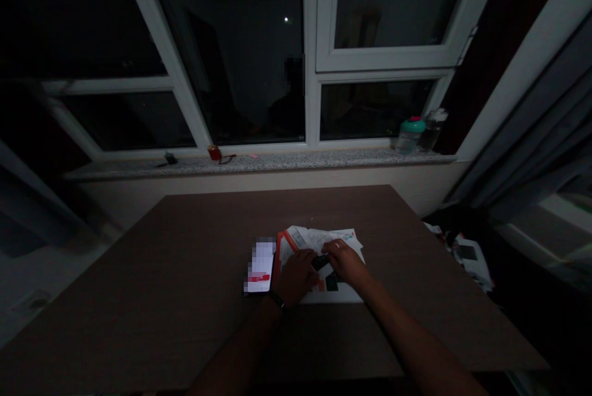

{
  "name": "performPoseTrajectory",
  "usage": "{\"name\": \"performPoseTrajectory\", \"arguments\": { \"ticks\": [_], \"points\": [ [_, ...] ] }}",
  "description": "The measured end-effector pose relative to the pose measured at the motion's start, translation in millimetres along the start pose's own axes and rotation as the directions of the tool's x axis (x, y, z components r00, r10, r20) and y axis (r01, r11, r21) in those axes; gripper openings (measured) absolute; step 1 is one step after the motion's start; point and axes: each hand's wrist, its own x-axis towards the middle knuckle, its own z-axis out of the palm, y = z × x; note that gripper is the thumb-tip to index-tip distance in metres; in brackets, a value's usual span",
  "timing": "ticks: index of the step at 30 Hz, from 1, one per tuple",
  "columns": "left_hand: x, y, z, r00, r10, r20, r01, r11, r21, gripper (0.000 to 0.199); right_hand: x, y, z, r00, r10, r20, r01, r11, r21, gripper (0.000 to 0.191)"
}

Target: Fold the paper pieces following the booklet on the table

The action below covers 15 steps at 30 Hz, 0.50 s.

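Printed sheets (pixel 342 293), white with red and dark pictures, lie on the brown table in front of me. The upper sheets are creased and overlap unevenly. My left hand (pixel 296 274), with a dark band at the wrist, rests on their left part with its fingers laid over the paper. From the right, my right hand (pixel 345 260) closes its fingertips near the middle of the sheets. A small dark patch shows between both hands; whether it is print or an object is unclear. Left of the paper lies a lit phone (pixel 261 266), partly pixelated.
The wooden table (pixel 161 279) reaches to the wall under a window. On the stone sill (pixel 287 161) stand a teal-lidded bottle (pixel 410 136), a clear bottle (pixel 432 131), a small red jar (pixel 214 153) and a small dark item (pixel 170 158). Bags lie beyond the table's right edge.
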Motion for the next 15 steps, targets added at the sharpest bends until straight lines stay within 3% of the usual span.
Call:
{"name": "performPoseTrajectory", "arguments": {
  "ticks": [7,12,15],
  "points": [
    [-2,-1,-1.4,0.999,0.029,-0.021,-0.030,1.000,-0.006,0.036,-4,-14,-12,0.996,-0.065,0.063,0.069,0.996,-0.050,0.031],
    [-1,2,-5.4,0.999,0.030,-0.018,-0.031,0.999,-0.042,0.024,-5,-22,-14,0.998,-0.031,0.061,0.036,0.996,-0.082,0.022],
    [-2,3,-8.3,0.998,0.054,-0.031,-0.056,0.996,-0.072,0.027,-6,-23,-14,0.996,-0.035,0.082,0.041,0.997,-0.063,0.022]
  ]
}}
